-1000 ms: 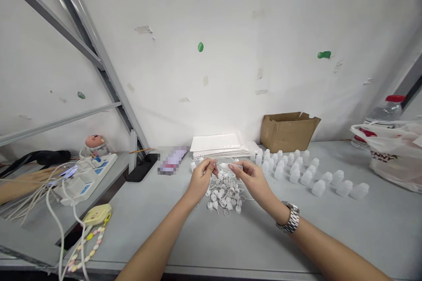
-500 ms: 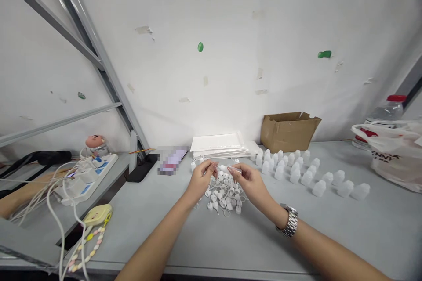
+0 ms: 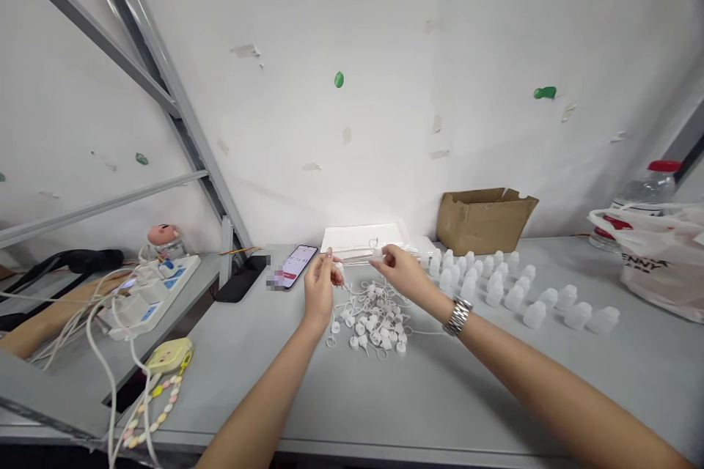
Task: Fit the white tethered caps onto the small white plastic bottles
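My left hand point(image 3: 320, 284) and my right hand point(image 3: 400, 271) are raised over a pile of small white caps with loops point(image 3: 372, 316) on the grey table point(image 3: 418, 396). Both hands pinch the ends of a thin clear plastic bag point(image 3: 357, 256) stretched between them, just in front of a stack of white bags point(image 3: 367, 240). My right wrist wears a metal watch point(image 3: 456, 316). Rows of small white bottles point(image 3: 509, 289) stand to the right of my right hand.
A phone point(image 3: 297, 264) lies left of my left hand. An open cardboard box point(image 3: 482, 218) stands by the wall. A plastic bag point(image 3: 657, 253) and a water bottle point(image 3: 643, 194) are at the far right. A power strip point(image 3: 148, 292) with cables and a yellow case point(image 3: 166, 356) are on the left.
Both hands moved away from me toward the bag stack and spread apart, now holding a thin clear bag between them. The small white piece they held earlier is no longer visible.
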Tool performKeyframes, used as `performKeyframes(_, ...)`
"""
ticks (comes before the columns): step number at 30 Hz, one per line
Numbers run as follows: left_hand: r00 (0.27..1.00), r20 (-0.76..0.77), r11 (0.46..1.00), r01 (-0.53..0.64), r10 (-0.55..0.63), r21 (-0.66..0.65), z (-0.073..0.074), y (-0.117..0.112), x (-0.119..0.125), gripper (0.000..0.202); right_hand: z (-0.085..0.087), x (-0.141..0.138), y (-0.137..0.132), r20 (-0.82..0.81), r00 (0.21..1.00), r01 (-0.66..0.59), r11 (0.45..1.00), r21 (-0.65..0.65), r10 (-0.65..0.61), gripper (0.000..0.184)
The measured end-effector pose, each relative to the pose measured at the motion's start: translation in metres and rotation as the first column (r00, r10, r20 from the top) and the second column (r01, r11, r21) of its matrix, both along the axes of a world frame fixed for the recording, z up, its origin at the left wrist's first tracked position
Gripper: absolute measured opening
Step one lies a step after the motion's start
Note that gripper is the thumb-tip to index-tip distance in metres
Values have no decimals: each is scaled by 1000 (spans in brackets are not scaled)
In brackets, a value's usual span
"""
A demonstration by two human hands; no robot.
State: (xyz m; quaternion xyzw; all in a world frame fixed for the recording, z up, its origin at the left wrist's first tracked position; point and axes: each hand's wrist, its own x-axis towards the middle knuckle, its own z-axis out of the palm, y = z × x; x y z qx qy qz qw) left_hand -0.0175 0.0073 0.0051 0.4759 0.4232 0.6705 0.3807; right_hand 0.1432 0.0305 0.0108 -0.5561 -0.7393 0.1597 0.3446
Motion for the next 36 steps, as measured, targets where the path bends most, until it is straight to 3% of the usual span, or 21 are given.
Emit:
performKeyframes(6,996,88,999,-34,34,5,-1,4,-4,28,-18,-37,29,165,986,49,996,-68,-37,9)
performKeyframes(11,989,134,998,-68,68,-2,-3,6,-5,29,-34,-48,39,274,960,96,989,-108,-63,11)
performKeyframes(15,993,102,998,-61,60,1,-4,5,-3,30,-31,-49,38,332,941,101,988,-121,-56,14)
performKeyframes(18,995,83,999,-54,54,-9,-3,3,-2,29,-20,-45,25,354,933,95,992,-83,-60,26)
performKeyframes(23,999,34,999,-34,35,-42,-4,3,0,24,7,-3,-5,360,924,119,992,39,-125,32)
performKeyframes(26,1000,-22,998,3,-4,-58,-7,3,3,23,15,42,-12,411,867,241,959,148,-281,24)
performKeyframes(28,998,-53,998,26,-30,-61,-11,3,6,24,15,70,-12,480,796,320,929,185,-369,20)
performKeyframes(30,996,-79,997,35,-40,-63,-14,4,7,23,11,91,-11,557,741,335,925,179,-376,19)
performKeyframes(36,991,-127,998,23,-31,-66,-16,5,7,20,-8,105,-8,611,722,299,943,145,-323,17)
